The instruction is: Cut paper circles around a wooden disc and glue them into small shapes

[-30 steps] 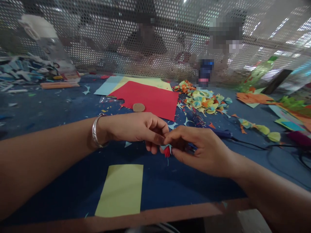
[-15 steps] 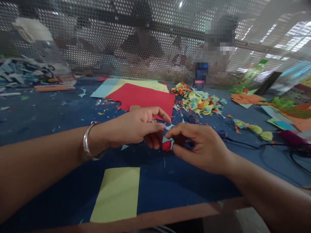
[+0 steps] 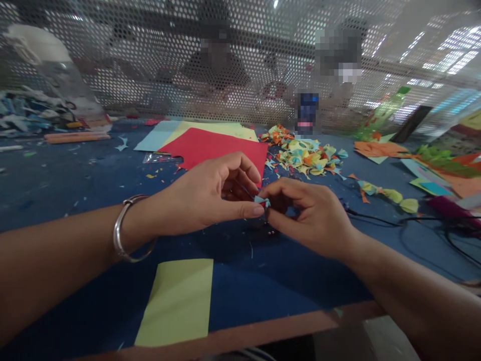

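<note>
Between my two hands is a small folded paper piece (image 3: 262, 201), light blue with a bit of red showing. My left hand (image 3: 210, 193), a silver bangle on its wrist, pinches it with the thumb in front and the fingers curled behind. From the other side my right hand (image 3: 310, 215) grips its right edge between thumb and forefinger. Just beyond the hands lies a red paper sheet (image 3: 221, 148), its left edge cut ragged. Nearer to me, a yellow-green paper rectangle (image 3: 178, 301) rests flat on the blue table (image 3: 281, 296).
Behind the hands is a pile of folded paper pieces (image 3: 308, 155). A bottle with a white cap (image 3: 69, 80) stands at left, a green bottle (image 3: 387, 113) at right. Black cable (image 3: 379, 218) crosses the right side. A perforated metal screen (image 3: 150, 75) closes the back, people beyond it.
My left hand has turned, bringing its thumb onto the front of the paper piece. The piece now sits slightly higher, and less of its red shows. My right hand keeps its pinch.
</note>
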`<state>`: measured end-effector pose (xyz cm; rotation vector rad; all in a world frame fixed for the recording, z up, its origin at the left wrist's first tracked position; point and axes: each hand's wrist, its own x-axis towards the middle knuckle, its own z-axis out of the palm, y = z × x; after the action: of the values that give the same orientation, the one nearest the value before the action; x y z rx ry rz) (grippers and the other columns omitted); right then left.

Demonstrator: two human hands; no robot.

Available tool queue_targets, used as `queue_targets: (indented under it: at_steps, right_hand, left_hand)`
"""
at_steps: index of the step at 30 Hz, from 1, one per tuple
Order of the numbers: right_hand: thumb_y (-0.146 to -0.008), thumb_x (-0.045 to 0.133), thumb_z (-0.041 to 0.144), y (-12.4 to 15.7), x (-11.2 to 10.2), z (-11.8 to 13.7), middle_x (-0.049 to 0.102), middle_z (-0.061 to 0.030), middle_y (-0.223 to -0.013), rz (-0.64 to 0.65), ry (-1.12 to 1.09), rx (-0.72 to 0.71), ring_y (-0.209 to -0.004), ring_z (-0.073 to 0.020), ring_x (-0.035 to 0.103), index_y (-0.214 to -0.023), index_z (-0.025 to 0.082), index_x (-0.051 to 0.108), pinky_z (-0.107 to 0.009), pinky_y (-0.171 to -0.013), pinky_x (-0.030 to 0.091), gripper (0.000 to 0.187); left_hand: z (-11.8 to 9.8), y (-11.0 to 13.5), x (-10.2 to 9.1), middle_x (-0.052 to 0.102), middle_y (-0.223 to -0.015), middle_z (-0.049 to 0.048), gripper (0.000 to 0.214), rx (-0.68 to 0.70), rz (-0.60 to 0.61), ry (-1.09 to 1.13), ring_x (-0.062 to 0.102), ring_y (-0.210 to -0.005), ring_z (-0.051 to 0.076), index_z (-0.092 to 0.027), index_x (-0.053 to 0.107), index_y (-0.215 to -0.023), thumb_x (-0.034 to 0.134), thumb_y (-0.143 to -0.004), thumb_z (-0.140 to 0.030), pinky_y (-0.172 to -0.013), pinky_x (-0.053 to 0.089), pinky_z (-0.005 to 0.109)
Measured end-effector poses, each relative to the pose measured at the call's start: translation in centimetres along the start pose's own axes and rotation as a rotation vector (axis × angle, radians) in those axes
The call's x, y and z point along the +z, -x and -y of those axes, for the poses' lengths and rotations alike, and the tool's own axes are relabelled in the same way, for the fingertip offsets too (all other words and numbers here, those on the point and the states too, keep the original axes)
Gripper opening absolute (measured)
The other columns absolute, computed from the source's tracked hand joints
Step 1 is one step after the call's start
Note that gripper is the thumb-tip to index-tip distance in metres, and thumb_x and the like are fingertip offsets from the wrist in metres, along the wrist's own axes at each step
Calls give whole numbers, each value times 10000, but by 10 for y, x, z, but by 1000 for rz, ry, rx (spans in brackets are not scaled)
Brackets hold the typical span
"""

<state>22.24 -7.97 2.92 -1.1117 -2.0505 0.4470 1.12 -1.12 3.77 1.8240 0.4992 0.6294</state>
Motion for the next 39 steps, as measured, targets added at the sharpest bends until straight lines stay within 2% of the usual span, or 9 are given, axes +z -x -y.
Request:
queue_targets:
  at_steps: [6,11,28,36,39]
  right_hand:
    - [-809,615,67,1,0,1,648,32,-740,13,9,12,-577,-56,557,-931,142,686,-175,-566,457,160]
    - [-804,635,81,1,-2,2,644,40,-731,4,46,-13,-586,-60,560,-930,158,688,-180,-568,448,157]
    - [-801,627,86,1,-2,3,655,32,-735,8,64,-11,-587,-71,564,-937,164,689,-193,-568,443,168]
    - [-810,612,89,1,-2,4,661,25,-734,23,32,14,-577,-75,578,-926,169,682,-195,-564,457,157]
    - [-808,611,82,1,-2,3,649,32,-721,25,32,14,-577,-74,575,-921,171,677,-193,-567,455,159]
  left_hand:
    - [2,-1,-1,675,-994,29,382,-20,16,59,680,-939,166,-201,525,-1065,790,-809,-301,-827,565,310]
    - [0,-1,0,672,-1010,35,454,-26,19,44,690,-937,180,-203,517,-1087,825,-771,-311,-841,573,332]
    - [-3,2,2,680,-1027,35,439,-22,-2,-45,692,-901,170,-213,518,-1104,806,-787,-310,-819,576,312]
    - [-4,0,1,686,-1007,52,424,-31,3,-1,699,-914,188,-202,518,-1081,796,-788,-331,-800,577,319]
    - [-4,0,1,685,-1009,49,368,-18,-23,-28,697,-905,179,-198,529,-1061,773,-801,-287,-800,571,314]
